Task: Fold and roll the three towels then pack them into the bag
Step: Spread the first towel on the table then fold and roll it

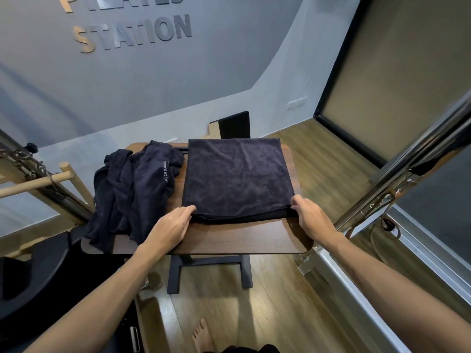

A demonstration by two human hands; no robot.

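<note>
A dark navy towel (pixel 237 177) lies folded flat on the right half of a small brown wooden table (pixel 229 238). My left hand (pixel 170 228) pinches the towel's near left corner. My right hand (pixel 309 217) grips the near right corner, thumb on top and fingers under the fold. To the left, a crumpled heap of dark navy towels (pixel 132 189) with the white words "Powered by" lies on the table and hangs over its left edge. No bag is in view.
The table stands on a black metal base (pixel 209 273) over a wood floor. A chrome frame (pixel 397 179) runs along the right. Wooden bars and springs (pixel 43 179) stand at the left. A black padded seat (pixel 33 273) is at the lower left. My bare foot (pixel 202 335) is below.
</note>
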